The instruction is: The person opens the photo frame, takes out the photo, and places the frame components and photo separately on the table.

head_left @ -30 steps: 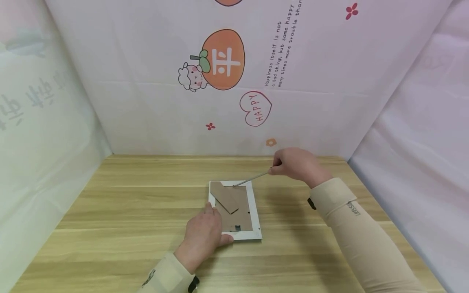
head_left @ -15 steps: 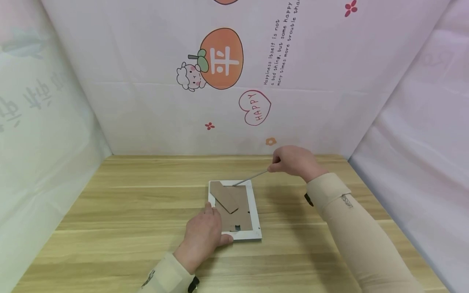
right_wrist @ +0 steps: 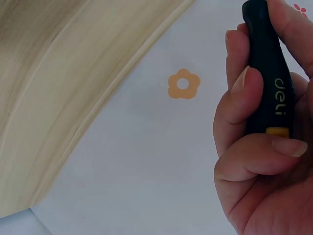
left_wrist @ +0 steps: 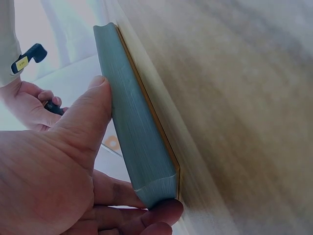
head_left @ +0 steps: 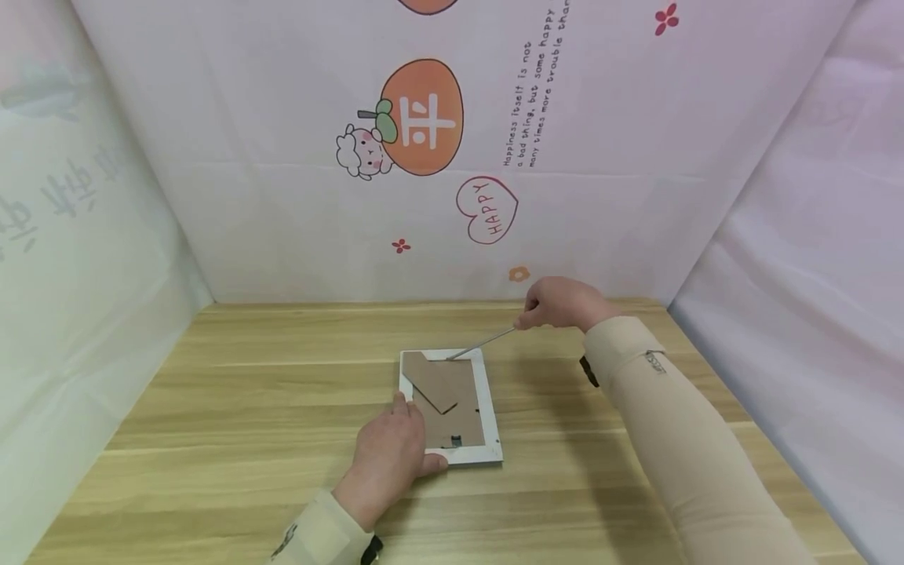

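A white picture frame (head_left: 486, 408) lies face down on the wood-grain table, its brown backing board (head_left: 466, 384) and slanted easel leg (head_left: 432, 382) facing up. My left hand (head_left: 388, 447) grips its near left corner. In the left wrist view the thumb lies along the frame's side (left_wrist: 129, 112) and fingers curl around the corner. My right hand (head_left: 561, 302), above the table's far right part, holds a screwdriver (head_left: 482, 344) by its dark green handle (right_wrist: 271, 73), marked "deli". The metal shaft slants down left, its tip at the backing's far edge.
The wooden table (head_left: 247, 424) runs back to a white printed cloth (head_left: 304, 227) hung upright behind it. More white cloth hangs on the left side (head_left: 92, 275) and right side (head_left: 798, 314). A small dark metal tab (head_left: 455, 441) sits at the backing's near edge.
The right wrist and forearm have lifted slightly up and left, while the screwdriver tip stays at the backing's far edge. The left hand and frame hold their place; the head view shifts slightly.
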Available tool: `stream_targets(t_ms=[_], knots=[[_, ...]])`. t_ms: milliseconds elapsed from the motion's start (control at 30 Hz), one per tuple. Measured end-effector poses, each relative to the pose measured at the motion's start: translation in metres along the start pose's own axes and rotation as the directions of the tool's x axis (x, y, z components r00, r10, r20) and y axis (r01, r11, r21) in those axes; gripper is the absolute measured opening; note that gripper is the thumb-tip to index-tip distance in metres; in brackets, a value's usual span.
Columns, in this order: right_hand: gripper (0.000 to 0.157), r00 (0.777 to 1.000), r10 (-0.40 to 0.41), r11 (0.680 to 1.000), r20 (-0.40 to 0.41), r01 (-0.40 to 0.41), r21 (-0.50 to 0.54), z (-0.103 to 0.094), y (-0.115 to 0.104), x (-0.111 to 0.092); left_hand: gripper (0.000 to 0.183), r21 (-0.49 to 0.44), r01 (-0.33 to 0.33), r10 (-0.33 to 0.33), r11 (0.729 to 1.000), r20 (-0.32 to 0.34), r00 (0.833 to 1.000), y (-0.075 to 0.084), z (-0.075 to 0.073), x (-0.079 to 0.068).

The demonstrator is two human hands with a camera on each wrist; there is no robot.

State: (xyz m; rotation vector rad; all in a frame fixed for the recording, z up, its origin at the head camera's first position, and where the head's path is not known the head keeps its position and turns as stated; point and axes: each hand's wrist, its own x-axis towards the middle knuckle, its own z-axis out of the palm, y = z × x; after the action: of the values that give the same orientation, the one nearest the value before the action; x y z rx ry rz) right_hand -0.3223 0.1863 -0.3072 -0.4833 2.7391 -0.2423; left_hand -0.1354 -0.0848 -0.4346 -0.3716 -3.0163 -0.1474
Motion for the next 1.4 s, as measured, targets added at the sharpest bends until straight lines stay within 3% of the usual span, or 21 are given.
stream_targets(t_ms=[267, 533, 900, 1133, 1400], knots=[[0.028, 1.000, -0.007, 1.000, -0.029, 0.007, 0.000, 0.008, 0.003, -0.006, 0.099, 0.016, -0.019, 0.019, 1.000, -0.023, 1.000, 0.001, -0.001, -0.003], [0.030, 0.993, -0.049, 0.996, -0.110, 0.041, -0.075, 0.022, 0.003, -0.035, 0.099, 0.004, -0.014, 0.014, 1.000, -0.006, 1.000, 0.003, -0.002, -0.003], [0.040, 0.944, -0.089, 0.996, -0.319, 0.085, -0.025, 0.039, 0.013, -0.071, 0.098, -0.023, -0.006, 0.006, 1.000, 0.012, 1.000, 0.007, -0.003, -0.006], [0.042, 0.950, -0.054, 0.997, -0.309, 0.067, 0.031, 0.051, 0.015, -0.078, 0.099, -0.027, -0.016, 0.015, 1.000, -0.027, 1.000, 0.012, -0.001, -0.010], [0.039, 0.954, -0.040, 0.993, -0.296, 0.071, 0.095, 0.059, 0.016, -0.081, 0.096, -0.037, 0.024, -0.025, 0.999, -0.038, 0.999, 0.022, -0.003, -0.015]])
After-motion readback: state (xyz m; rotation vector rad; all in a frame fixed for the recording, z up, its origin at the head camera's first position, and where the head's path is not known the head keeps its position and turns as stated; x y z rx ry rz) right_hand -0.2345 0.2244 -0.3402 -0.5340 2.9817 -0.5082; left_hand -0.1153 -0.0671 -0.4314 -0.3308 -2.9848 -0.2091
